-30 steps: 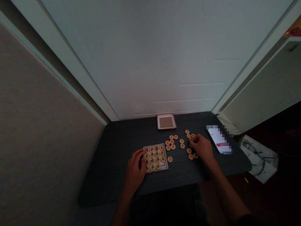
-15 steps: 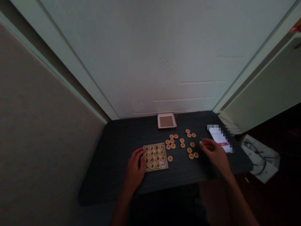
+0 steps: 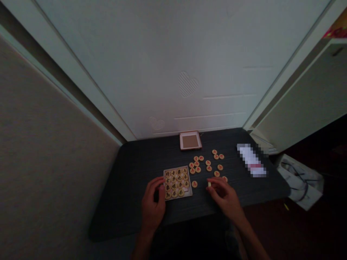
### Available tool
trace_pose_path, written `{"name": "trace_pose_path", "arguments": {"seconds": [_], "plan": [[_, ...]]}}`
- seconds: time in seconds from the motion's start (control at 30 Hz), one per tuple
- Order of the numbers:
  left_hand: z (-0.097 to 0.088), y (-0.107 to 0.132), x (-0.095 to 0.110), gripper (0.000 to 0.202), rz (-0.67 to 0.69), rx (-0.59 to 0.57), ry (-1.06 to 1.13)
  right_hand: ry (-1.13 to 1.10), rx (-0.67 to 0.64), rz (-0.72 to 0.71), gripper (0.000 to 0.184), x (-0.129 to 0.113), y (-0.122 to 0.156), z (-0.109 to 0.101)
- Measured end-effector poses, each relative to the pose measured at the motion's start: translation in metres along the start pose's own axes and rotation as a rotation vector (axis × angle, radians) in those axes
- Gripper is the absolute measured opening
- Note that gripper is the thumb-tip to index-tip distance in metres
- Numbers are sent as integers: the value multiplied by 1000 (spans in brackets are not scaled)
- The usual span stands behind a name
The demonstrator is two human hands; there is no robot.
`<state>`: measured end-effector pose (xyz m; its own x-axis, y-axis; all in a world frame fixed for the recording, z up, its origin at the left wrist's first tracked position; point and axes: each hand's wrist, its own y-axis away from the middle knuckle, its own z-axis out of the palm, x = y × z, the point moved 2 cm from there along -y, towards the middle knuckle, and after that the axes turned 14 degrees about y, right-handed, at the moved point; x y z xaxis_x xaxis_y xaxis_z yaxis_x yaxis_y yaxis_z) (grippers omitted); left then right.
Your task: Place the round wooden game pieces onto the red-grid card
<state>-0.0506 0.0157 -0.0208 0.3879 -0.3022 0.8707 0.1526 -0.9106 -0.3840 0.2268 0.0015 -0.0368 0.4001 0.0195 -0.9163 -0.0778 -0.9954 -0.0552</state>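
Note:
My left hand point(image 3: 153, 202) grips the left edge of a shallow white box point(image 3: 190, 194) between thumb and fingers. Rows of round Chinese chess pieces with black characters lie face up in this box, with a gap at its near right corner. Pinched upright between the thumb and fingers of my right hand point(image 3: 223, 196) is a Chinese chess piece point(image 3: 209, 184), just above the table and right of the box. A single red-marked piece point(image 3: 194, 184) lies between that hand and the box. More red-marked pieces point(image 3: 209, 168) are scattered behind, some partly hidden by my right fingers.
A second shallow tray or lid point(image 3: 190, 141) with a brown inside stands at the back of the dark table point(image 3: 130, 184), near the white wall panel. On the right lies a bright, partly blurred-out flat object point(image 3: 252, 160). A white box with cables point(image 3: 300, 180) sits beyond the table's right end.
My right hand has moved left with the piece, from near the bright flat object to close by the box. My left hand stays at the box's left edge. The view has shifted slightly.

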Motion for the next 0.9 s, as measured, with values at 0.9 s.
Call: {"name": "trace_pose_path", "arguments": {"seconds": [0.9], "plan": [[40,26,41,16,-228,-241,240,-185,-215,31,28,-50,15,44]]}}
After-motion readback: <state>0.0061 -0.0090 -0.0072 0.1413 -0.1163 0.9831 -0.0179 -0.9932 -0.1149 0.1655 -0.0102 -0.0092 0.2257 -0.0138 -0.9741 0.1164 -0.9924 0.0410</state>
